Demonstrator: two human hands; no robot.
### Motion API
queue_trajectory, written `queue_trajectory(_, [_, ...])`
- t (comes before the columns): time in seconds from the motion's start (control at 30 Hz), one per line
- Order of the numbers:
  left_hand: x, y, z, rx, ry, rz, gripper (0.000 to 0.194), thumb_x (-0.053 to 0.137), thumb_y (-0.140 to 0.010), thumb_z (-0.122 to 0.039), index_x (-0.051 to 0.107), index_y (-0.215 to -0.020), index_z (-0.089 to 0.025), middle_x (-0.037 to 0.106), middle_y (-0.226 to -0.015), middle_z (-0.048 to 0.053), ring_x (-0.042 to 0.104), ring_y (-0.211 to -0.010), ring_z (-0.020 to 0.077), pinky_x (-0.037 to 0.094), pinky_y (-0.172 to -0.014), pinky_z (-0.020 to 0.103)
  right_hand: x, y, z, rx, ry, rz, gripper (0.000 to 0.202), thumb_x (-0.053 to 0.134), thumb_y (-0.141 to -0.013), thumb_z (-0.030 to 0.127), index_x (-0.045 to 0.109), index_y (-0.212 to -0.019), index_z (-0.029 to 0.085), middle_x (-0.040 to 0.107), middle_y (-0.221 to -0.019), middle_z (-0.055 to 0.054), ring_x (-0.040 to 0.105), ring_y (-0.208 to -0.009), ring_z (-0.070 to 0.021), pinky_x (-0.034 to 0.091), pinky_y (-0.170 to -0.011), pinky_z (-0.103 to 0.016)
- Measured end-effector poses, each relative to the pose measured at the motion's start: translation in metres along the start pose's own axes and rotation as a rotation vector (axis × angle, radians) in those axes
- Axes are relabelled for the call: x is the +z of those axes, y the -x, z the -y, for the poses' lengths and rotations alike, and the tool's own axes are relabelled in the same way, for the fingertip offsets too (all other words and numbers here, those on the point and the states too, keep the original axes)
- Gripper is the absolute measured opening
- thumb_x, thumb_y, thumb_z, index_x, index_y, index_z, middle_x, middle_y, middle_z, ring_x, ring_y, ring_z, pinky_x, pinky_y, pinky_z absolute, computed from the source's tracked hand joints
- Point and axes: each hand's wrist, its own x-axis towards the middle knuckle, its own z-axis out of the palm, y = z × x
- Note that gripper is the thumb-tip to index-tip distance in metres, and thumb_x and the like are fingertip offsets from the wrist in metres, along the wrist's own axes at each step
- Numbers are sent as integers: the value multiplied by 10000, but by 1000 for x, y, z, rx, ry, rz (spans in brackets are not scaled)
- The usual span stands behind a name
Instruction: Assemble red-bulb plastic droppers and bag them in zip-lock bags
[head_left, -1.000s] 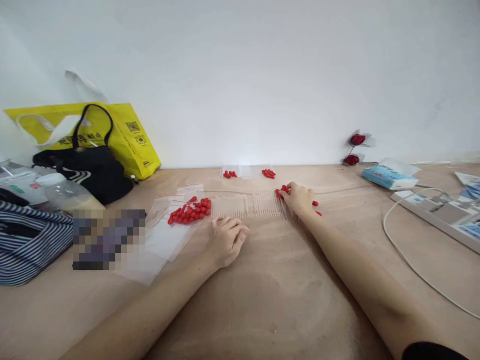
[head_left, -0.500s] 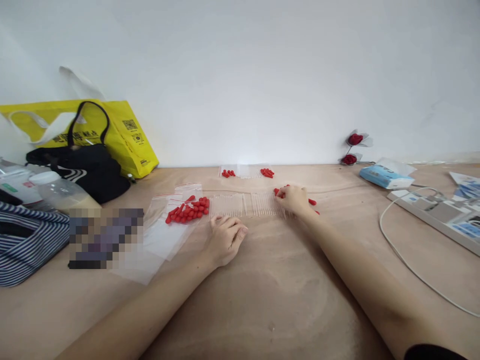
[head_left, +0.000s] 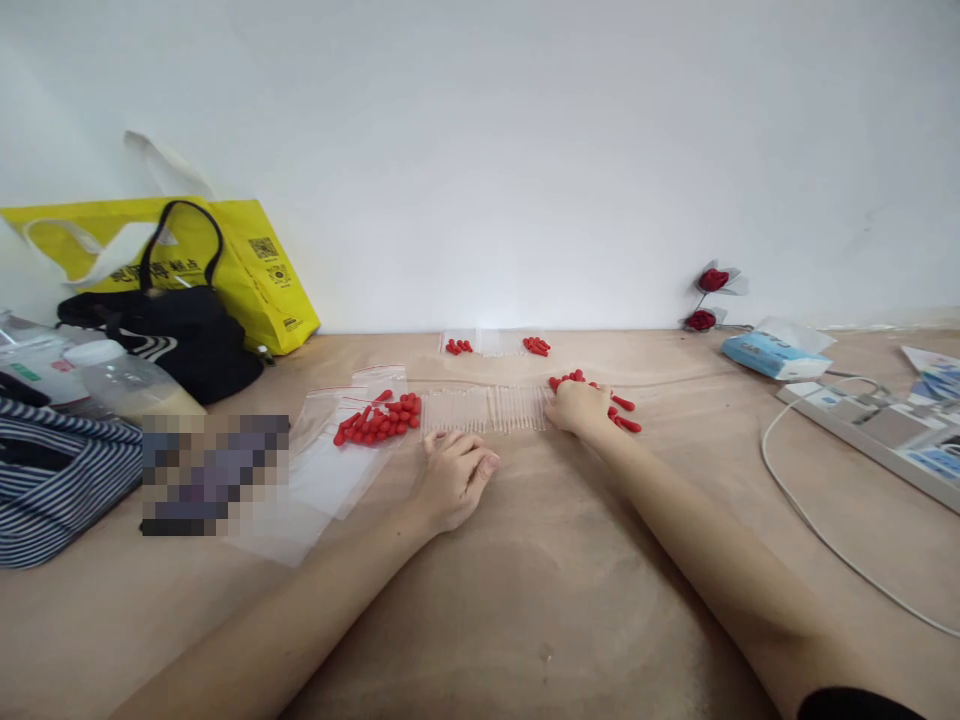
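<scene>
A row of thin clear tubes (head_left: 457,410) lies side by side across the table. My left hand (head_left: 457,480) rests on the tabletop just in front of the row's left part, fingers loosely bent and the thumb out, holding nothing visible. At the right end of the row, my right hand (head_left: 579,408) is bent down against the outer tubes. Its fingers are curled and mostly hidden, so what they grip cannot be made out. Red drop-shaped rubber bulbs (head_left: 628,404) lie behind and beside that hand. A bigger pile of red bulbs (head_left: 382,425) sits left of the tubes.
Clear zip bags (head_left: 300,500) lie at left, with another clear bag (head_left: 491,342) and two small bulb groups near the wall. A yellow bag (head_left: 277,290), black bag (head_left: 202,350) and bottle (head_left: 142,395) crowd the left. Tissues (head_left: 776,350), a power strip (head_left: 870,430) and a cable lie right.
My right hand has moved slightly left and toward me. The right group of tubes has slid left, closing the gap to the left group. My left hand stays put.
</scene>
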Motion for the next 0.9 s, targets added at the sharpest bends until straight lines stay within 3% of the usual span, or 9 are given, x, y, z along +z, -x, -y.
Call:
queue_trajectory(0.17, [0, 1, -1, 4, -1, -7, 289, 338, -880, -266, 591, -754, -207, 623, -849, 2, 511, -862, 169, 209, -847, 418, 4, 2, 6, -9, -1, -14, 213, 450, -734, 194, 640, -793, 120, 635, -877, -154, 561, -861, -270, 243, -805, -424])
queue_trajectory(0.3, [2, -1, 1, -37, 34, -42, 247, 374, -863, -289, 607, -819, -219, 633, -864, 11, 526, -863, 186, 257, -836, 419, -4, 19, 10, -35, -11, -59, 263, 408, -772, 220, 638, -835, 107, 628, -924, -169, 544, -905, -274, 267, -808, -407])
queue_trajectory(0.47, [4, -9, 9, -211, 363, -127, 284, 389, -846, -353, 598, -945, -187, 639, -903, 46, 553, -880, 192, 399, -775, 326, -14, 61, 30, -344, -328, -6, 288, 343, -821, 307, 616, -839, 221, 659, -850, -50, 577, -789, -181, 366, -668, -277])
queue_trajectory(0.63, [1, -14, 5, -295, 646, -129, 297, 376, -838, -375, 578, -787, -164, 631, -775, 25, 578, -742, 162, 458, -677, 273, -5, 87, 54, -490, -521, 15, 290, 315, -845, 309, 600, -798, 287, 655, -768, 14, 573, -698, -151, 377, -614, -255])
queue_trajectory(0.77, [-5, -15, 9, -294, 513, -278, 257, 362, -850, -325, 547, -778, -161, 628, -764, 31, 581, -736, 154, 459, -672, 270, 2, 85, 44, -537, -494, -101, 249, 361, -842, 379, 593, -823, 290, 637, -793, 13, 558, -746, -158, 372, -656, -257])
queue_trajectory(0.9, [-11, -12, 20, -113, 122, -357, 213, 387, -848, -286, 563, -828, -168, 639, -757, 38, 571, -744, 171, 407, -745, 324, 5, 63, -3, -465, -428, -260, 252, 406, -815, 364, 605, -801, 209, 600, -863, -52, 499, -886, -200, 306, -778, -308])
